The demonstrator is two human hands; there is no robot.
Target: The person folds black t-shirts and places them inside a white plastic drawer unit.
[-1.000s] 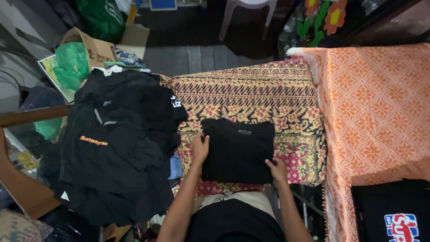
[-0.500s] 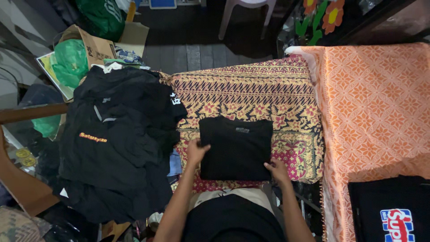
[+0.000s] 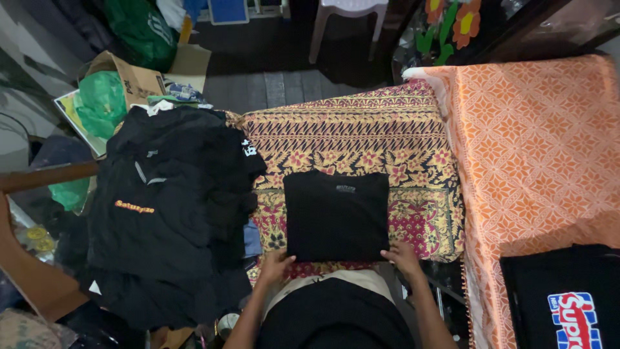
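A folded black t-shirt point(image 3: 336, 216) lies flat on a batik cloth point(image 3: 361, 139) patterned in yellow, maroon and black. My left hand point(image 3: 276, 265) rests at the shirt's near left corner, fingers on its bottom edge. At the near right corner my right hand point(image 3: 403, 257) touches the same edge. Whether the fingers pinch the fabric is hard to tell. Both forearms reach up from the bottom of the view.
A heap of black garments point(image 3: 168, 207) lies to the left. An orange patterned cloth point(image 3: 536, 148) covers the surface on the right, with a folded black shirt bearing a red logo point(image 3: 568, 304) at its near corner. Behind are a cardboard box point(image 3: 139, 77), green bags point(image 3: 100, 94) and a white stool point(image 3: 345, 19).
My left hand slid from the shirt's left side down to its near left corner. The right hand stayed at the near right corner. The camera tilted slightly.
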